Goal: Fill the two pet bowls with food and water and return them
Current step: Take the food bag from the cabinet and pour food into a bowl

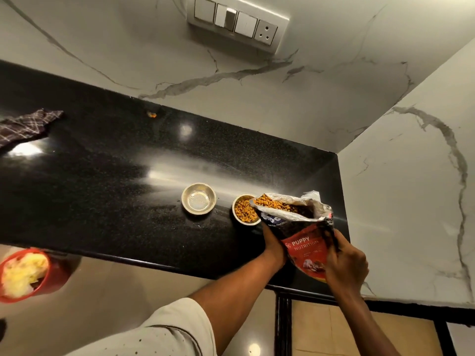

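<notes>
Two small steel pet bowls stand on the black counter (102, 188). The left bowl (198, 198) holds no kibble. The right bowl (244, 210) holds orange kibble. A puppy food bag (305, 240) is tilted over the right bowl, its open mouth showing kibble at the bowl's rim. My left hand (273, 244) grips the bag from its left side and underneath. My right hand (344, 260) grips the bag's lower right end.
A checked cloth (25, 125) lies at the counter's far left. A red bin (24, 274) with yellow contents stands on the floor below the counter edge. Marble walls enclose the back and right. A switch panel (236, 24) sits on the back wall.
</notes>
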